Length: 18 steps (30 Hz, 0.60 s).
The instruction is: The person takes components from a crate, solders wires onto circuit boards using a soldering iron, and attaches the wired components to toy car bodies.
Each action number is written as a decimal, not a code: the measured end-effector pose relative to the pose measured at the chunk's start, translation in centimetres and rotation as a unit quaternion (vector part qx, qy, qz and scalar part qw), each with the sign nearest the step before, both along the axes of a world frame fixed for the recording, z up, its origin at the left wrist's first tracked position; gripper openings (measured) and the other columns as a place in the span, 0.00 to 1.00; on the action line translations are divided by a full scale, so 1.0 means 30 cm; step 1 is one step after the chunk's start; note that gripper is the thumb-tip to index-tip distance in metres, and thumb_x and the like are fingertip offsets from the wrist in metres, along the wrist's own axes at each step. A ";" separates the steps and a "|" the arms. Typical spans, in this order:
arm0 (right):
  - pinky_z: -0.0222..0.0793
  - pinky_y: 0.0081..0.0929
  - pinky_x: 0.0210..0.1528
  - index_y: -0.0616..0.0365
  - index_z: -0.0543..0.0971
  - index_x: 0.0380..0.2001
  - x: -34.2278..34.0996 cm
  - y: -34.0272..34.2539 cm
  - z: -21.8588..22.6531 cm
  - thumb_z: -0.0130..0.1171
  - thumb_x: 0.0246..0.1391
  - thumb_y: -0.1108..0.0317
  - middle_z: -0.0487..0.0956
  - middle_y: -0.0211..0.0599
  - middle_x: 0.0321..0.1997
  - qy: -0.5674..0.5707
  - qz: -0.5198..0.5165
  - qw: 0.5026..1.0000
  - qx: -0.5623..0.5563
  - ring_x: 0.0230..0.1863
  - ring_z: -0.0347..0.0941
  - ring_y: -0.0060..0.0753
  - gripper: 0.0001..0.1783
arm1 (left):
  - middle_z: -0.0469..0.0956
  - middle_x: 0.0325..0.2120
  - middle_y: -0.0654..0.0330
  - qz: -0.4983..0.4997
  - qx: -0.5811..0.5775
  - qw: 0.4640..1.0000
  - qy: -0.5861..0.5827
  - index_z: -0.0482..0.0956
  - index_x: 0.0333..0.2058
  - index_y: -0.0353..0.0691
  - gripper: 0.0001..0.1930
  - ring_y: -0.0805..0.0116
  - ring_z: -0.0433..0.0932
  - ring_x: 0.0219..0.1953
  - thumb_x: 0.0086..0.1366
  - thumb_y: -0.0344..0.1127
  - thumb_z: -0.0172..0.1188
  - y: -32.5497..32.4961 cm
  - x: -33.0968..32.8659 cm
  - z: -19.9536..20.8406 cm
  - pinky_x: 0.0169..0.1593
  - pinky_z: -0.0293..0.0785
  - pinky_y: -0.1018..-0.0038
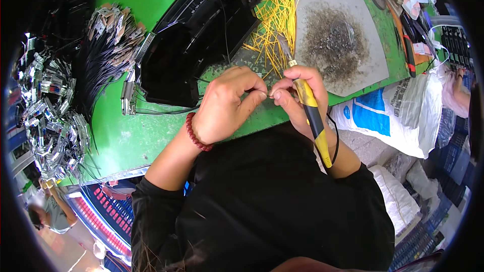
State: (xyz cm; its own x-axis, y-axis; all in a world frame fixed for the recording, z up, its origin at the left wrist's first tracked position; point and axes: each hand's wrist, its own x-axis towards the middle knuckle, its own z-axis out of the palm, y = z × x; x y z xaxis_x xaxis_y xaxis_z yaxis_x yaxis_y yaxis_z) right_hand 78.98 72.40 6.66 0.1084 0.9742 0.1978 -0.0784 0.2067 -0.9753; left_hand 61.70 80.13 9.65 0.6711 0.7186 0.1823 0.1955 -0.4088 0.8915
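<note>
My right hand (303, 95) holds a yellow-and-black soldering iron (316, 126), its metal tip pointing away toward thin yellow tubes (276, 20). The thumb and a finger of that hand also pinch close to my left fingertips. My left hand (224, 96), with a red bead bracelet at the wrist, is closed in a pinch on a thin wire end, mostly hidden by the fingers. Beyond my left hand lies a long black plastic housing (174, 63). A thin black wire (224, 25) runs across it toward my left hand.
The green table (116, 141) carries a bundle of black wires with metal ends (108, 35) and piled silvery parts (48, 121) at left. A dirt-speckled grey sheet (363, 65) lies at right, near tools (408, 50). A white sack (403, 111) stands beside the table. Another person is at lower left.
</note>
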 end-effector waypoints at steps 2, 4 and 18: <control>0.71 0.18 0.34 0.62 0.68 0.47 -0.002 -0.001 -0.003 0.58 0.53 0.81 0.78 0.37 0.31 0.058 -0.001 0.998 -0.009 0.33 0.75 0.20 0.18 | 0.75 0.24 0.55 -0.011 -0.006 1.000 -0.004 0.77 0.28 0.35 0.04 0.56 0.74 0.29 0.53 0.25 0.63 0.006 -0.003 -0.005 0.34 0.70 0.67; 0.71 0.18 0.36 0.63 0.68 0.47 -0.001 0.001 -0.007 0.58 0.54 0.79 0.78 0.37 0.32 0.067 0.009 0.998 -0.007 0.34 0.75 0.20 0.17 | 0.74 0.24 0.56 -0.022 -0.011 1.000 -0.007 0.77 0.28 0.35 0.04 0.56 0.74 0.29 0.53 0.24 0.63 0.008 -0.003 -0.003 0.34 0.70 0.67; 0.73 0.21 0.36 0.60 0.69 0.48 0.030 0.010 -0.009 0.61 0.48 0.84 0.78 0.37 0.32 -0.036 0.004 0.997 0.072 0.33 0.76 0.23 0.23 | 0.75 0.24 0.56 -0.014 -0.058 0.998 -0.013 0.78 0.28 0.35 0.03 0.59 0.75 0.29 0.53 0.24 0.63 0.005 -0.005 0.008 0.34 0.70 0.70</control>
State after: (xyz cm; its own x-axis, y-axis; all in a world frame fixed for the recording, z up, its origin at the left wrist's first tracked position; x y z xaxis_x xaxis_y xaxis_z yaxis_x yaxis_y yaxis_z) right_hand 79.88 72.70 6.38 0.0805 0.9361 0.3423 -0.0110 0.3443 -0.9388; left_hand 61.56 80.28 9.89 0.6880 0.7164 0.1158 0.1618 -0.3070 0.9378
